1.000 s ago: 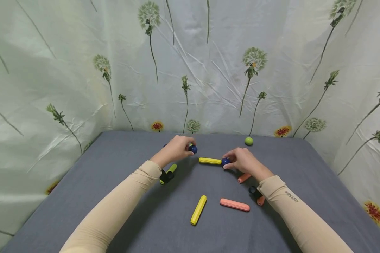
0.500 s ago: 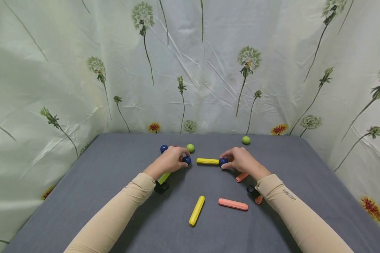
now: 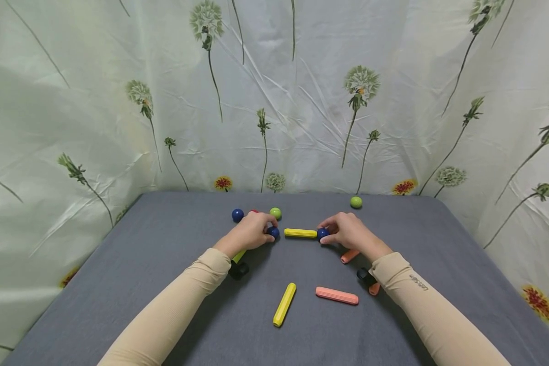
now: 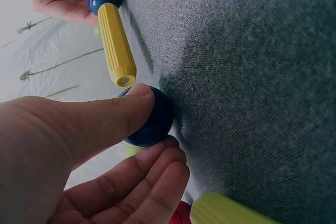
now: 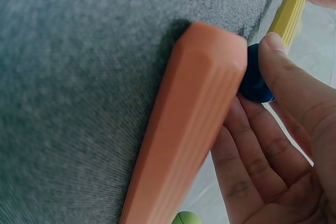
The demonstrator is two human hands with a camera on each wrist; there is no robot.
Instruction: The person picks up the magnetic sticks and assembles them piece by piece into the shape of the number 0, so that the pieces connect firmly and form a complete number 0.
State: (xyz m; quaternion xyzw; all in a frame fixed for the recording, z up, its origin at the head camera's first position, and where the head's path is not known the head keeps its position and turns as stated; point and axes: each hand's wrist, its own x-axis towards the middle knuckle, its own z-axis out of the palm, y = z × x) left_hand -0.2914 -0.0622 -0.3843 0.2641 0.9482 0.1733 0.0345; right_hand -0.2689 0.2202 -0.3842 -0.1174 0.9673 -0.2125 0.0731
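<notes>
My left hand (image 3: pixel 251 232) pinches a blue ball (image 4: pixel 152 119) between thumb and fingers, just left of a yellow ribbed stick (image 3: pixel 300 233). A small gap separates this ball from the stick's near end in the head view. Another blue ball (image 3: pixel 323 233) touches the stick's other end, and my right hand (image 3: pixel 351 235) pinches it with thumb and fingertips. In the left wrist view the stick's free end shows a small round spot. An orange stick (image 5: pixel 189 124) lies close by my right hand.
A blue ball (image 3: pixel 238 215), a partly hidden red one (image 3: pixel 253 211) and two green balls (image 3: pixel 275 213) (image 3: pixel 356 202) lie farther back. Nearer are a yellow stick (image 3: pixel 284 305) and a salmon stick (image 3: pixel 336 295). A lime stick (image 3: pixel 239 255) is partly under my left wrist.
My left hand has come down and nearer with its blue ball, level with the yellow stick, then shifted slightly right toward its end. The right hand has stayed nearly still.
</notes>
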